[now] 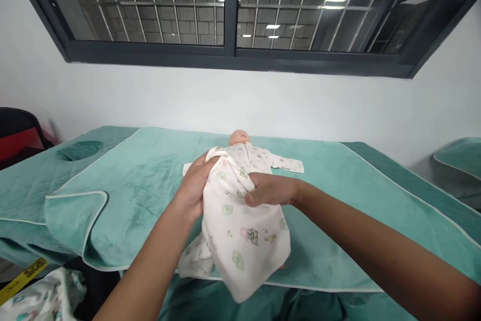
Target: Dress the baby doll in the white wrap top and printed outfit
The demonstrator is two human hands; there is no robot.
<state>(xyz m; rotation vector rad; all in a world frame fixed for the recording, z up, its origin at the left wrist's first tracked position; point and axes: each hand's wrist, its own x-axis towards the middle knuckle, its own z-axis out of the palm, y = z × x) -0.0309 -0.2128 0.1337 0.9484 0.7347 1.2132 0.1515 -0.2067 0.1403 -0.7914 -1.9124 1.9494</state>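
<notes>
A white baby cloth (240, 241) printed with green and pink figures hangs between my hands; whether it is a garment cannot be told. My left hand (195, 183) is closed on its bunched upper edge. At its right side my right hand (270, 190) grips it, thumb on top. Behind the cloth a baby doll (239, 136) lies on its back, dressed in a white printed top (259, 158) with one sleeve stretched to the right. Its lower body is mostly hidden by the cloth. A piece of printed fabric (196, 257) shows below my left hand.
A teal plush cover (338, 241) with white piping spreads over the bed, its left front corner folded back. The bed has a face hole (79, 150) at left. Printed fabric (45, 296) and a yellow strap (22, 280) lie low at left. A barred window (229, 55) is ahead.
</notes>
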